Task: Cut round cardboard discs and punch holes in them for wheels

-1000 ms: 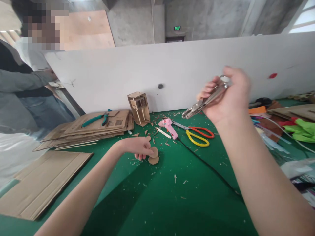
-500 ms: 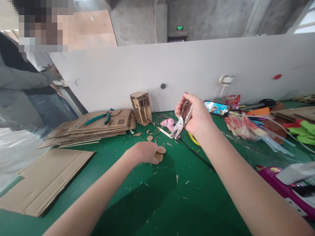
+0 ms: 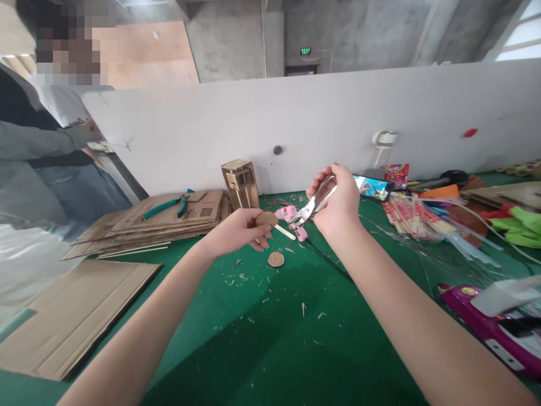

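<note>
Pinched between thumb and fingers of my left hand (image 3: 239, 230) is a round cardboard disc (image 3: 266, 218), held above the table. A second cardboard disc (image 3: 276, 259) lies flat on the green tabletop (image 3: 262, 338) just below that hand. My right hand (image 3: 338, 197) grips a silver hole punch (image 3: 311, 206) by its handles, its jaws pointing down and left toward the held disc but apart from it. Behind the punch's jaws lies a pink glue gun (image 3: 287, 213), partly hidden, with a black cord. A pale wooden stick (image 3: 285, 232) lies beside it.
At left, teal-handled pliers (image 3: 164, 207) rest on stacked cardboard (image 3: 203, 211); a cardboard sheet (image 3: 80, 316) lies nearer. A small cardboard box structure (image 3: 240, 183) stands at the back. On the right are a phone (image 3: 372, 187), wrapped chopsticks (image 3: 406, 217) and a purple power strip (image 3: 477, 321). A person (image 3: 51, 146) stands at far left.
My left hand has lifted one disc off the table, up and slightly left; the other disc stays down. My right hand has shifted slightly right, still holding the hole punch.
</note>
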Demonstrator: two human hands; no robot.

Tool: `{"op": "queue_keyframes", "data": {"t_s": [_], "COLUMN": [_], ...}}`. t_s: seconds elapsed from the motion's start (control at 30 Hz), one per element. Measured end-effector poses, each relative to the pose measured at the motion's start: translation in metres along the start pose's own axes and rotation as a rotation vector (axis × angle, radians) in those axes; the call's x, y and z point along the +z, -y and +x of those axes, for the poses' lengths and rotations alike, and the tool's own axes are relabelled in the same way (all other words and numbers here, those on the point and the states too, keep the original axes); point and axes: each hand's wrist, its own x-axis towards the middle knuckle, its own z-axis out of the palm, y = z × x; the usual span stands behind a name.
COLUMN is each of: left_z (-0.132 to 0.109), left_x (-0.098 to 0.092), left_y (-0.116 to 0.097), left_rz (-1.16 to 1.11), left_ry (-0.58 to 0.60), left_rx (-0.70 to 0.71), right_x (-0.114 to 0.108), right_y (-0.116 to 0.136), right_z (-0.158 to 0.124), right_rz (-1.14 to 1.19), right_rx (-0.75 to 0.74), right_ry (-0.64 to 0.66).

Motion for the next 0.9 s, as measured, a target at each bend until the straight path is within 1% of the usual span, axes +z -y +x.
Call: {"op": "queue_keyframes", "data": {"t_s": [0.2, 0.4, 0.53, 0.6, 0.7, 0.9], "left_z": [-0.004, -0.005, -0.006, -0.007, -0.009, -0.014], "left_x": [0.008, 0.010, 0.010, 0.011, 0.015, 0.021], "left_y": [-0.013, -0.012, -0.012, -0.013, -0.018, -0.027], "left_rz": [0.042, 0.099, 0.108, 0.135, 0.217, 0.305], "left_ry": [0.038, 0.036, 0.041, 0.028, -0.024, -0.091], "left_rx": [0.019, 0.034, 0.096, 0.132, 0.166, 0.158], "right_x": [0.003, 0.003, -0.002, -0.004, -0.005, -0.005], "right_y": [0.002, -0.001, -0.001, 0.000, 0.001, 0.000], "right_z": [0.001, 0.000, 0.003, 0.004, 0.004, 0.003], "right_rz": [0.052, 0.101, 0.136, 0.151, 0.180, 0.226], "right_rx": [0.021, 0.075, 0.137, 0.181, 0.234, 0.307], "right_ry": [-0.041, -0.050, -0.064, -0.065, -0.056, -0.049]}}
